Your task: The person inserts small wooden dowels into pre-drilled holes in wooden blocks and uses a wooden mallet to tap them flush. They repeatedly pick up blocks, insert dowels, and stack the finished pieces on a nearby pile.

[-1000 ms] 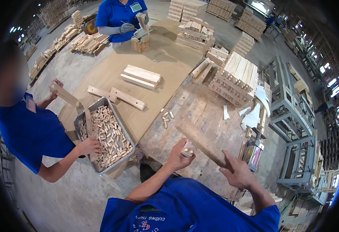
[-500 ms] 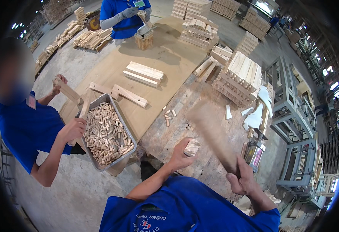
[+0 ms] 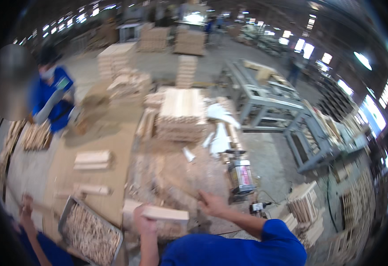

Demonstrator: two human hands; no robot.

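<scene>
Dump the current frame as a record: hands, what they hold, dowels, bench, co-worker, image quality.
Left hand: gripping a pale wooden bar
Right hand: gripping a wooden stick, smeared by motion
Dowels: piled in a metal tray, left of the left hand
Bench: stacked bars toward the far end; rectangular can at the right edge
Co-worker: person in blue, upper left
Image quality: blurred; whether bar and stick touch: cannot tell

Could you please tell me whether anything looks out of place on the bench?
The white scraps beside the wood stack look untidy: they lie loose and uneven, with one small piece apart on the bench.
</scene>
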